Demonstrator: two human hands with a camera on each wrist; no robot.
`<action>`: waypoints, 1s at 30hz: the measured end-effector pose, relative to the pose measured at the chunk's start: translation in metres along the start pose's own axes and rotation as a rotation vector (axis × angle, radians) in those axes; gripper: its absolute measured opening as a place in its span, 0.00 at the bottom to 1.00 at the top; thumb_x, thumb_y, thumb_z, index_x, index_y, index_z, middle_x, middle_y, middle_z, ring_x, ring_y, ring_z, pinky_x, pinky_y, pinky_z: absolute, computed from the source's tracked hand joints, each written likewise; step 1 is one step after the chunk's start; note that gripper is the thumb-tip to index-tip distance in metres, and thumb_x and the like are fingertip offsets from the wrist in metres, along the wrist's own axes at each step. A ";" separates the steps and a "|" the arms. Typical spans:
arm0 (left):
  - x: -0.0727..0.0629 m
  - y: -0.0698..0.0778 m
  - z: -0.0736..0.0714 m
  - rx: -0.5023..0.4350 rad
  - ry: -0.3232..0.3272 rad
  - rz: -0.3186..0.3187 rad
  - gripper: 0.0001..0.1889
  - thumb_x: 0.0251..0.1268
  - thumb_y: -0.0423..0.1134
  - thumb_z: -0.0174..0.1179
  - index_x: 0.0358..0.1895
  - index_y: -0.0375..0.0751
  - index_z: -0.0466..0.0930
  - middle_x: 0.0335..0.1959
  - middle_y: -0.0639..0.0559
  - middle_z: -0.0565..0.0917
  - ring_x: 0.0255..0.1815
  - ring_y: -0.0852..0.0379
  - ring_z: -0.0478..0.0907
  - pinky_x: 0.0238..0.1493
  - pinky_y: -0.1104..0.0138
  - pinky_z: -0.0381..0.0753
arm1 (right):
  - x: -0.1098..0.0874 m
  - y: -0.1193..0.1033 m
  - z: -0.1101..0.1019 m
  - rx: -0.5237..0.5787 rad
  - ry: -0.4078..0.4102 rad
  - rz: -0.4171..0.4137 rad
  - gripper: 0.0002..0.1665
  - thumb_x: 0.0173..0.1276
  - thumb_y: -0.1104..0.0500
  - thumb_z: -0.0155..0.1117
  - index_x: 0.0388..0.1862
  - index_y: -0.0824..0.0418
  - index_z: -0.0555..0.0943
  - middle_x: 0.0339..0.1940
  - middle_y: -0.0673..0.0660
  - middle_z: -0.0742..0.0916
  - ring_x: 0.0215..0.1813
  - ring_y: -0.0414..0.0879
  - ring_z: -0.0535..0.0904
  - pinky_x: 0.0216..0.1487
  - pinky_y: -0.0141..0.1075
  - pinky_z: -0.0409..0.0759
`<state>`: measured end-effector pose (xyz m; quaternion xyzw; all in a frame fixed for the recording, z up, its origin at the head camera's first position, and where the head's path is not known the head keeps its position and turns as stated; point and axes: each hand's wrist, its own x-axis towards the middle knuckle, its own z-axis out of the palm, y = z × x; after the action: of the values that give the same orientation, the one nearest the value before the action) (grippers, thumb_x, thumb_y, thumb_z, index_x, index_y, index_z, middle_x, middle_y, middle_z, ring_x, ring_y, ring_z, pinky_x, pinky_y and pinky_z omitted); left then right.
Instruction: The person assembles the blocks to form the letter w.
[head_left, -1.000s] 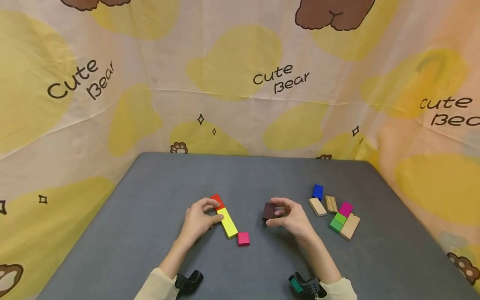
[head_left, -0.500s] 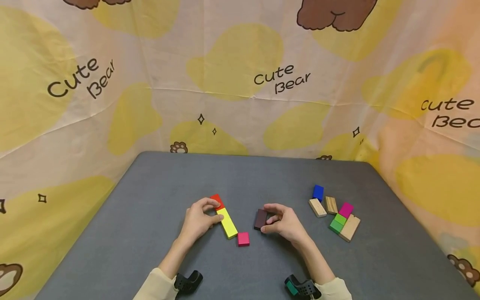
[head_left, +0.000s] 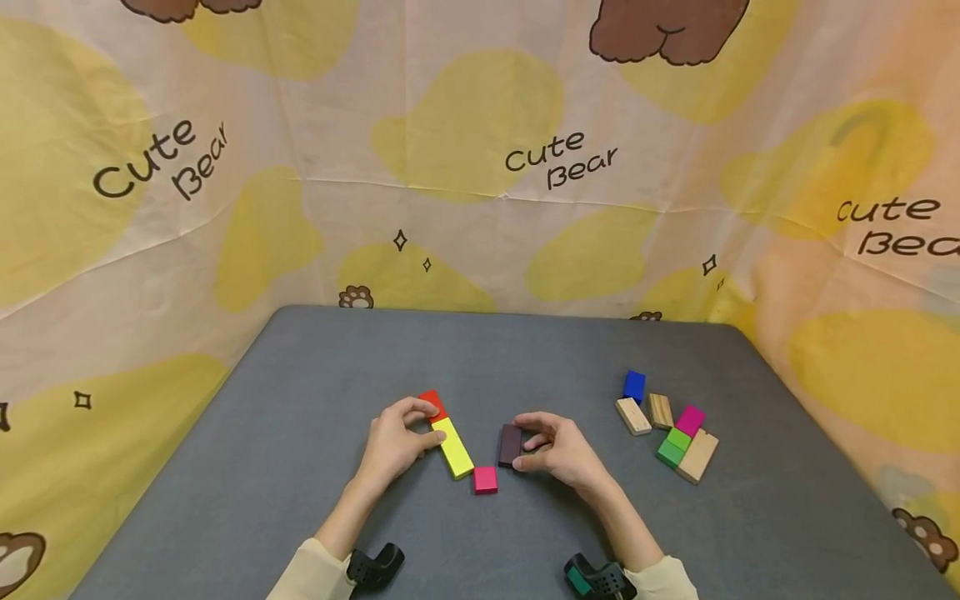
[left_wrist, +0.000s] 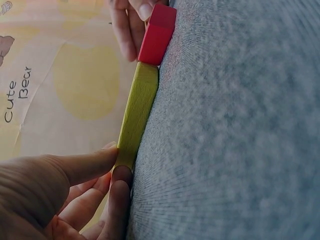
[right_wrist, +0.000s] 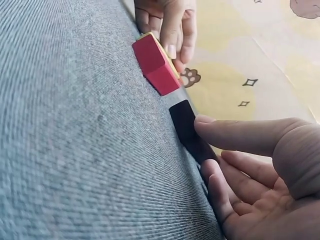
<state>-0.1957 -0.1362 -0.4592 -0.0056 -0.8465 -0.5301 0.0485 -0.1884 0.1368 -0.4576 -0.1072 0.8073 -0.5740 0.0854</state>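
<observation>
In the head view, a red block (head_left: 433, 405) and a long yellow block (head_left: 456, 450) lie end to end in a slanted row. My left hand (head_left: 393, 443) holds this row at its far end, index finger at the red block and thumb against the yellow one. A pink block (head_left: 485, 480) touches the yellow block's near end. My right hand (head_left: 558, 450) pinches a dark brown block (head_left: 510, 446) between thumb and fingers, just right of the row. In the right wrist view, a narrow gap separates this dark block (right_wrist: 184, 122) from the pink block (right_wrist: 156, 67).
At the right of the grey table (head_left: 360, 350) lies a loose group: a blue block (head_left: 634, 385), plain wooden blocks (head_left: 633, 417), a magenta block (head_left: 691, 418) and green blocks (head_left: 673, 447). A patterned cloth (head_left: 465, 167) hangs behind the table.
My right hand has moved left and nearer to me with the dark brown block, which now stands closer to the yellow and pink blocks. My left hand has stayed in place.
</observation>
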 end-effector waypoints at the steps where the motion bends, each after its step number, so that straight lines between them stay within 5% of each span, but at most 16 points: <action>1: 0.000 0.000 0.000 0.001 0.001 0.000 0.18 0.49 0.32 0.77 0.45 0.41 0.83 0.41 0.49 0.87 0.16 0.55 0.74 0.23 0.64 0.78 | 0.000 0.000 0.001 -0.003 0.003 -0.005 0.35 0.49 0.70 0.79 0.59 0.65 0.79 0.52 0.59 0.84 0.43 0.52 0.78 0.35 0.35 0.75; 30: -0.003 0.003 0.001 0.005 0.008 -0.003 0.18 0.49 0.31 0.76 0.45 0.41 0.83 0.42 0.48 0.87 0.16 0.55 0.74 0.23 0.64 0.78 | -0.002 0.000 0.000 -0.075 -0.058 -0.033 0.33 0.51 0.64 0.80 0.58 0.60 0.81 0.50 0.55 0.82 0.44 0.51 0.76 0.39 0.38 0.74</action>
<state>-0.1925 -0.1344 -0.4572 -0.0018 -0.8477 -0.5280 0.0512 -0.1869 0.1369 -0.4576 -0.1404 0.8235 -0.5414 0.0952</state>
